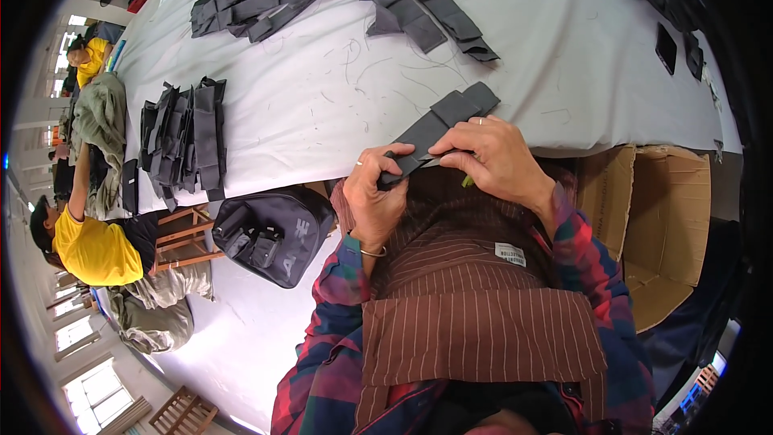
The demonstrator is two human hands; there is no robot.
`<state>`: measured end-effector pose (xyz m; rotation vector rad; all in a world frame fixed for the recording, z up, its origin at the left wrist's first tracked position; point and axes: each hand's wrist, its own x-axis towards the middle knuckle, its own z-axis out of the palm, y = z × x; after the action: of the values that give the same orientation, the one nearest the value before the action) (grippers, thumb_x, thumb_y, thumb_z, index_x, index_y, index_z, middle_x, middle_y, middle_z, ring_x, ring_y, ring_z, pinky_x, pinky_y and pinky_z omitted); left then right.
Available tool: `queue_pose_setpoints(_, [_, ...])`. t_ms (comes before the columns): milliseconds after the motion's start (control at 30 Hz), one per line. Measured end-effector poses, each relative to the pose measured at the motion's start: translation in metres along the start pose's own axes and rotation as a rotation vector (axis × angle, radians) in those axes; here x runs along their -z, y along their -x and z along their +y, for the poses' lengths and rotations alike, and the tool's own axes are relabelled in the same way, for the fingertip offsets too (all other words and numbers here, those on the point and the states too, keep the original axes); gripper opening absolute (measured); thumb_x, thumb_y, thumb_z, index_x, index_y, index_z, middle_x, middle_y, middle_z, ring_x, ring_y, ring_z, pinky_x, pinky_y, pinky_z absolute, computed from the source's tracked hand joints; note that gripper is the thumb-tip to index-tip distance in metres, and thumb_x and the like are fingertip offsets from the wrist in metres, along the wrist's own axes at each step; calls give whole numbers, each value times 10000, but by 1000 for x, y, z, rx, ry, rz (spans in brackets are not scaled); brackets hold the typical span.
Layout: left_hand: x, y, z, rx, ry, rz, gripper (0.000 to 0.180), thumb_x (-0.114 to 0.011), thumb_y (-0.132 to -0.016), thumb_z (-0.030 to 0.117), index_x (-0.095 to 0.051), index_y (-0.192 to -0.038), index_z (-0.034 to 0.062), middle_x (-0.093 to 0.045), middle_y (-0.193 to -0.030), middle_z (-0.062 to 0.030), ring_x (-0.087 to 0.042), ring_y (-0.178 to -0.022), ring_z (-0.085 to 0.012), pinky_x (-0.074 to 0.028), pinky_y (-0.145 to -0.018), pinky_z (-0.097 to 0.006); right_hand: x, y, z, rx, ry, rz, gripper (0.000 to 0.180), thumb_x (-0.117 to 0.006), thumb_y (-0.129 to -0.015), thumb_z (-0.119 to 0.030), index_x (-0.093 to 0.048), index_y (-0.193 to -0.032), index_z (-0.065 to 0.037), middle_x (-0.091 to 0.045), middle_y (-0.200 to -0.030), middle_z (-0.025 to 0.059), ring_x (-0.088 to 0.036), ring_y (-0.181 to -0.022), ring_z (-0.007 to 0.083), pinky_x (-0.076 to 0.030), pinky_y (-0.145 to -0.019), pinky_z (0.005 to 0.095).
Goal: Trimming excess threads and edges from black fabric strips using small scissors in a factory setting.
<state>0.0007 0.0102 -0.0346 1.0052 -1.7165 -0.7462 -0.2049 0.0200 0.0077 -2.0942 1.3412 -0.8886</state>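
Where white table (322,105) meets edge | both hands' fingers pinch grey strip (439,125) | cardboard box (660,217) right

Both hands raised close together, left hand (375,193) pinching, right hand (493,157) fingers curled downward, forearms bent inward

The person is wearing a plaid flannel shirt in red, dark blue and green; the sleeves are running down both forearms and ending at the wrists. Over the shirt front is lying a brown apron (475,306) with thin pale pinstripes, a wide patch pocket sitting across its near part and a small white sewn label (510,254) showing toward the right.

The left hand (374,197) is wearing a plain ring on one finger and a thin metal bangle (372,253) at the wrist, beside a teal cuff edge. The right hand (493,157) is wearing a pale band ring.
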Motion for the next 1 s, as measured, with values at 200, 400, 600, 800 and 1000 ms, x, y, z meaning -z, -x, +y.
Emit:
queue_pose_setpoints(200, [4, -5, 1, -89, 8, -46, 322, -637, -596, -150, -446, -752, 57, -710, -937, -99, -631, -887, -292, -492, -773, -329, -2, 3, 2, -23, -91, -28, 112, -668, -788, -123, -683, -891, -81, -651, -768, 50, -601, -715, 244, -434, -669, 347])
queue_pose_setpoints(400, [4, -2, -2, -58, 17, -61, 348, -634, -578, -144, -419, -758, 63, -714, -944, -84, -620, -909, -304, -492, -780, -338, -9, 10, -5, -58, -119, 34, 145, -674, -787, -126, -682, -920, -66, -662, -807, 82, -614, -729, 266, -455, -660, 353])
queue_pose_setpoints(600, [0, -1, 5, -80, -80, -9, 353, -650, -560, -146, -438, -754, 59, -645, -1038, -144, -595, -905, -294, -489, -760, -328, -21, 16, -18, -187, -63, 160, 139, -654, -817, -103, -663, -942, -45, -650, -816, 108, -612, -726, 286, -464, -643, 357])
queue_pose_setpoints(800, [1, 5, 6, -88, -184, 65, 326, -672, -537, -131, -525, -756, 60, -510, -903, -123, -559, -818, -279, -477, -715, -315, -27, 14, -26, -267, -100, 184, 158, -634, -838, -93, -634, -989, -48, -628, -826, 115, -604, -716, 292, -461, -623, 357])
queue_pose_setpoints(1000, [-7, 10, 11, -152, -213, 58, 306, -677, -543, -122, -525, -739, 57, -529, -900, -127, -564, -789, -278, -477, -675, -325, -44, 11, -39, -203, 34, 330, 126, -644, -833, -138, -593, -924, -66, -596, -762, 95, -595, -725, 306, -463, -632, 408])
